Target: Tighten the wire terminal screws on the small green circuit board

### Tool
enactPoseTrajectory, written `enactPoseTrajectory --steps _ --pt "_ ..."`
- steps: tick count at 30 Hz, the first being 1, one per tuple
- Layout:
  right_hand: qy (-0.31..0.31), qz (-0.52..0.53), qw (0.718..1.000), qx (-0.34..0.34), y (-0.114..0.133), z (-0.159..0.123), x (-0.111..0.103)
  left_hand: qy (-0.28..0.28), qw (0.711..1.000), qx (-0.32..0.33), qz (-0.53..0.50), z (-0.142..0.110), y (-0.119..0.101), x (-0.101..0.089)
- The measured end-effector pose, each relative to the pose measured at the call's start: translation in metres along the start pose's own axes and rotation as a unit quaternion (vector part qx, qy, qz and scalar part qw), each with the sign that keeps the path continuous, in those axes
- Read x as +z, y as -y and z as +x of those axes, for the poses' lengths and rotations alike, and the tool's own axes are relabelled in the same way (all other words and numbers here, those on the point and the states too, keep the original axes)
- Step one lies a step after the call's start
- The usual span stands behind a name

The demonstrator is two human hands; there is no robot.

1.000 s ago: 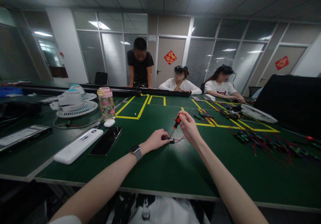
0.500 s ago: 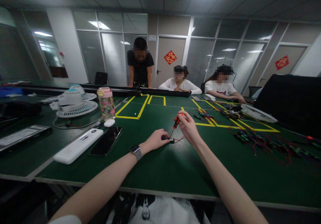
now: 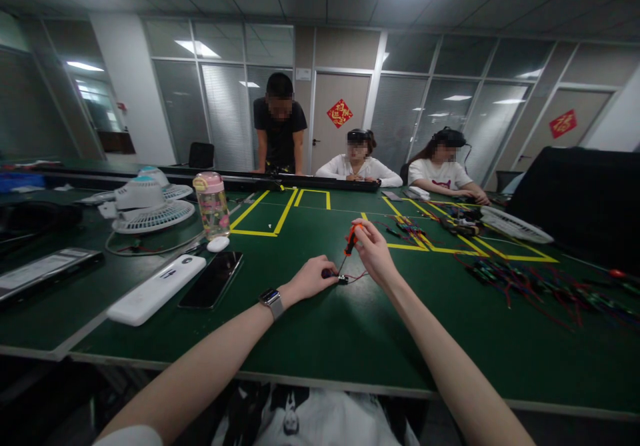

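Your R hand (image 3: 369,246) grips the orange-and-black screwdriver (image 3: 352,238) & L hand (image 3: 314,278) pinches the small black-and-white wired part (image 3: 343,280) on the green table (image 3: 310,346), so an off-axis push (tiny target, btw) could slip & jab you.

Head-worn view facing forward, down across table (image 3: 345,339).

An office electronics workroom is shown by tall grey glass partitions (image 3: 400,113) at far and tangled, seemingly red-and-black wires (image 3: 503,276) at right.
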State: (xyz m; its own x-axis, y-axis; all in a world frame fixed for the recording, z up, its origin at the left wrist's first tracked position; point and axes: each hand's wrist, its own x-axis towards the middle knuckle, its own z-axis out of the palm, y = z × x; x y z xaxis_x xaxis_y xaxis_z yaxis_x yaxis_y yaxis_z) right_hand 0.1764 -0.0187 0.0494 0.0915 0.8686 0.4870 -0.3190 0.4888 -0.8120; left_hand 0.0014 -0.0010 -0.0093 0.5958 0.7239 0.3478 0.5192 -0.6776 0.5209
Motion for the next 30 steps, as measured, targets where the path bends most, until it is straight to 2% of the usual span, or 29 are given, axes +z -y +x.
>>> enactPoseTrajectory --steps 5,10,18,24,30 --pt "0.007 -0.007 1.000 -0.003 0.0049 -0.0007 -0.0014 -0.004 1.000 0.002 -0.003 -0.0004 -0.0023 -0.0008" --pt "0.023 0.032 0.999 0.014 0.0043 0.0002 -0.0025 -0.004 1.000 -0.001 0.001 0.0001 -0.0015 0.0002" --pt "0.011 -0.006 1.000 -0.009 0.0010 0.0024 -0.0057 -0.008 1.000 -0.003 -0.006 -0.0005 0.0007 0.0015" --pt "0.016 0.033 0.999 0.012 0.0011 0.0030 -0.0055 -0.007 1.000 -0.001 -0.009 -0.0006 0.0006 0.0016" --pt "-0.002 0.015 1.000 0.004 -0.0005 0.0022 -0.0053 -0.008 1.000 -0.004 -0.014 -0.0010 -0.0027 0.0004"
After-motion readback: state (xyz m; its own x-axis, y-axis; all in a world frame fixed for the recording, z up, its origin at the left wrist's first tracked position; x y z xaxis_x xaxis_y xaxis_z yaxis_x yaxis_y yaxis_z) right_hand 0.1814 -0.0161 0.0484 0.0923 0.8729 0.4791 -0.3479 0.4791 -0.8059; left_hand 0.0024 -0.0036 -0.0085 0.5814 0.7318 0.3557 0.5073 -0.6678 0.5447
